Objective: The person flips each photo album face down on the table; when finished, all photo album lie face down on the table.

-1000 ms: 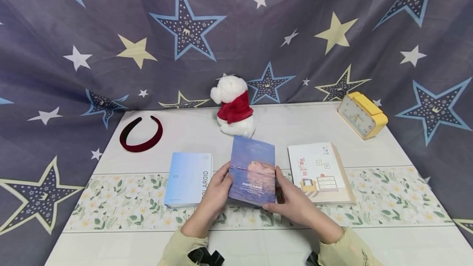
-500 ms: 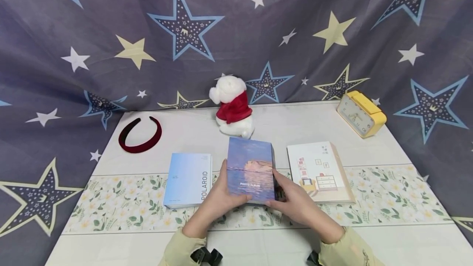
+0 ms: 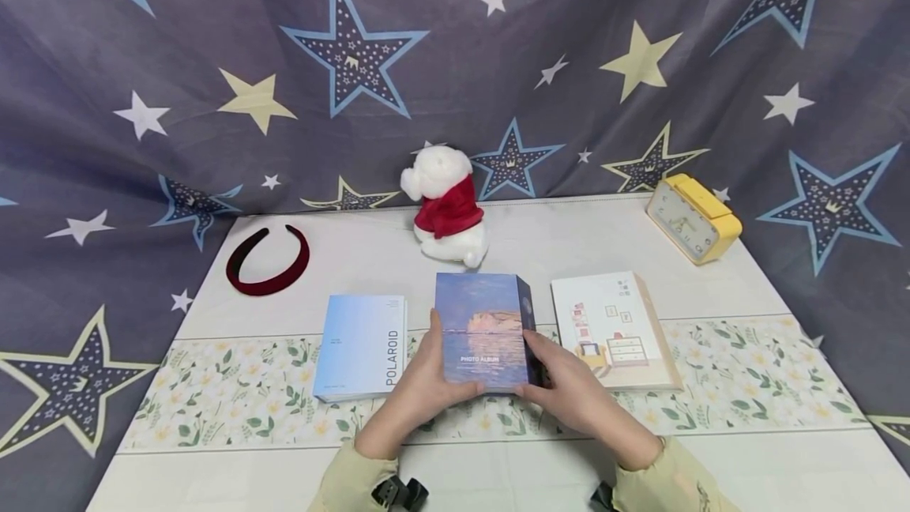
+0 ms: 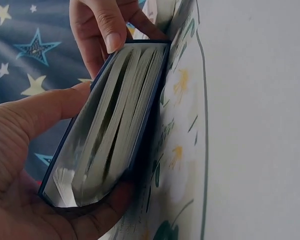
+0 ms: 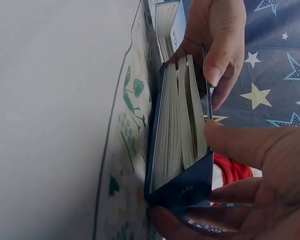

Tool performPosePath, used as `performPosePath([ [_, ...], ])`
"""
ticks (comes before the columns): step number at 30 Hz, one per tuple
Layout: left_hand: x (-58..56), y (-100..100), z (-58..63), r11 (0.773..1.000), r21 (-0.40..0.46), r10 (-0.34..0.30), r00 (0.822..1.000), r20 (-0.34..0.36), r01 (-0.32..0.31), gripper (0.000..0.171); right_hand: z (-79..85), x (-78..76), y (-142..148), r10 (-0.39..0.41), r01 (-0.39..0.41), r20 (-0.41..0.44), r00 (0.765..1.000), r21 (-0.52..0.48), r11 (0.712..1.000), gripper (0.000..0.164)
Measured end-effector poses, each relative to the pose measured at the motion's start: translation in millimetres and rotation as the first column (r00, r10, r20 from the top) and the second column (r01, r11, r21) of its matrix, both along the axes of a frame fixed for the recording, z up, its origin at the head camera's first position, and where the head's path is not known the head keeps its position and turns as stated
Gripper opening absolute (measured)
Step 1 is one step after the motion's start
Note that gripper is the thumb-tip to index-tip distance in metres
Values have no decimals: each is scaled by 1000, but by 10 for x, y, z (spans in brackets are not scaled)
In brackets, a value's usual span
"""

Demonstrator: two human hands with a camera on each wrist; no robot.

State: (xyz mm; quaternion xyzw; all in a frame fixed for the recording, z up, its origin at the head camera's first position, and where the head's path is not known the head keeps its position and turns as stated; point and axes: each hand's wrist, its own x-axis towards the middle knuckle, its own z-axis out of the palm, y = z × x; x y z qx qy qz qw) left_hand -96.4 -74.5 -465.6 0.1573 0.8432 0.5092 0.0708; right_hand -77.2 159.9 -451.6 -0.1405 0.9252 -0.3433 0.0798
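Photo album [image 3: 475, 326] straightened

Sits between blue book [image 3: 358, 346] and white book [image 3: 604, 318], gripped at its sides by left hand [image 3: 425, 370] and right hand [image 3: 565, 378]. Vs 1 s ago: skew gone, dark spine [image 3: 526, 310] showing, left thumb [image 3: 464, 391] shifted to bottom edge.

A pale yellow, softly creased fabric left sleeve [image 3: 350, 480] ends before the bare left hand [image 3: 425, 374], an angular black device [image 3: 400, 492] at its cuff. The pale yellow right sleeve [image 3: 657, 484], before the bare right hand [image 3: 569, 385], carries a small dark marking [image 3: 704, 498] and adjoins a black block [image 3: 603, 498].
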Motion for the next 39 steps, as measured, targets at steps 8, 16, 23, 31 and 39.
performPosePath([
  [8, 14, 10, 13, 964, -266, 33, 998, 53, -18, 125, 13, 10, -7, -17, 17, 2, 1000, 62, 998, 75],
  [16, 30, -11, 6, 944, -328, 19, 1000, 18, -12, 113, -12, 1, -9, -5, 7, -25, 1000, 89, 996, 75],
  [23, 23, 12, -9, 922, -385, 26, 998, -50, -43, 106, -19, 7, -15, 1, 3, -38, 999, 111, 994, 73],
  [31, 31, 32, -8, 878, -470, 34, 991, -126, -90, 103, -20, 21, -30, 1, 5, -39, 999, 141, 990, 73],
  [39, 27, 29, -17, 866, -489, 34, 988, -151, -104, 100, -23, 22, -32, 3, 5, -57, 998, 141, 990, 73],
])
